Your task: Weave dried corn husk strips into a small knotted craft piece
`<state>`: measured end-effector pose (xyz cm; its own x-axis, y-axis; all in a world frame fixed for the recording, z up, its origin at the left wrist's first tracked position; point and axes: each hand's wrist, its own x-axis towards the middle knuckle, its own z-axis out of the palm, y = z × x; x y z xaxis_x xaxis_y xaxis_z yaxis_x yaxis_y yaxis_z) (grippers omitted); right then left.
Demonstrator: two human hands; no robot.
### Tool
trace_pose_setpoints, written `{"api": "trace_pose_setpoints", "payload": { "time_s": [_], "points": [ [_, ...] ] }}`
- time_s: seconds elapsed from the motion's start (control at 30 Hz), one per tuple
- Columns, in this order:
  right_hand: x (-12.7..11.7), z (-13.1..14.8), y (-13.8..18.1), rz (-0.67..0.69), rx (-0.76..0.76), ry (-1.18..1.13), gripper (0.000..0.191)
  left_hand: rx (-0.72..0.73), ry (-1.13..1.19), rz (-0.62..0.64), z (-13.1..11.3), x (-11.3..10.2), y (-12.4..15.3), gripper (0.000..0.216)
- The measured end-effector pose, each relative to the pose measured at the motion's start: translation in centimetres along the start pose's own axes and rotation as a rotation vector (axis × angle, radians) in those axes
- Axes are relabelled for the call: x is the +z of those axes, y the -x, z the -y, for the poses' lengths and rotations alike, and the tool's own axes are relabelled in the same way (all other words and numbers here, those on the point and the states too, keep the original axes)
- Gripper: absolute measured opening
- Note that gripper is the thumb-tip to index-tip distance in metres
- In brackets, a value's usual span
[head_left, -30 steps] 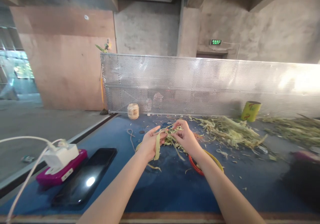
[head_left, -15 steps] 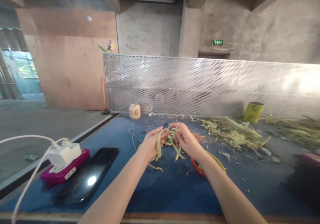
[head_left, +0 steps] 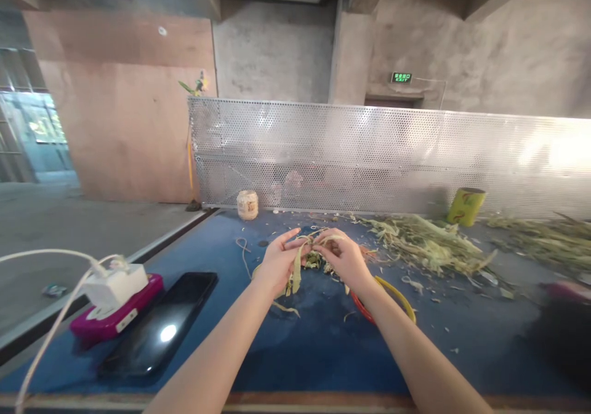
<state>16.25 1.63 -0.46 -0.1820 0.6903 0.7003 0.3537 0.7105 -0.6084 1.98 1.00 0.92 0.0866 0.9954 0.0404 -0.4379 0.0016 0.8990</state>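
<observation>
Both my hands meet over the blue table top (head_left: 300, 352), working pale green husk strips (head_left: 296, 267). My left hand (head_left: 277, 263) pinches a strip that hangs down from its fingers. My right hand (head_left: 344, 257) is closed on the same bundle of strips from the right. A small heap of shredded husk (head_left: 318, 260) lies just beyond the hands. Under my right wrist sit a red ring and a yellow ring (head_left: 397, 294).
A long pile of husks (head_left: 425, 242) stretches to the right. A black phone (head_left: 159, 328), a magenta case with a white charger (head_left: 115, 291) and its cable lie at the left. A small jar (head_left: 247, 205), a green-yellow cup (head_left: 466, 206) and a perforated metal screen (head_left: 369, 155) stand behind.
My hands have drawn closer together on the strips. The strip that dangled from my right hand half a second ago has been gathered up. The view has shifted slightly.
</observation>
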Motion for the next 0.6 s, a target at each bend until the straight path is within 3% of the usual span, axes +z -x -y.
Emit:
{"api": "trace_pose_setpoints", "payload": {
  "time_s": [0.13, 0.27, 0.47, 0.6],
  "points": [
    [0.61, -0.51, -0.34, -0.07, 0.313, -0.35, 0.035, 0.155, -0.151, 0.034, 0.01, 0.01, 0.11, 0.063],
    [0.51, -0.15, -0.47, -0.057, 0.409, -0.503, 0.05, 0.218, -0.229, 0.068, -0.05, 0.01, 0.24, 0.069],
    [0.55, 0.24, -0.32, -0.054, 0.498, -0.673, 0.044, 0.232, -0.162, 0.126, 0.22, 0.06, 0.19, 0.074],
    [0.73, 0.07, -0.23, -0.052, 0.466, -0.625, 0.04, 0.252, -0.195, 0.135, 0.35, 0.1, 0.2, 0.074]
  ]
}}
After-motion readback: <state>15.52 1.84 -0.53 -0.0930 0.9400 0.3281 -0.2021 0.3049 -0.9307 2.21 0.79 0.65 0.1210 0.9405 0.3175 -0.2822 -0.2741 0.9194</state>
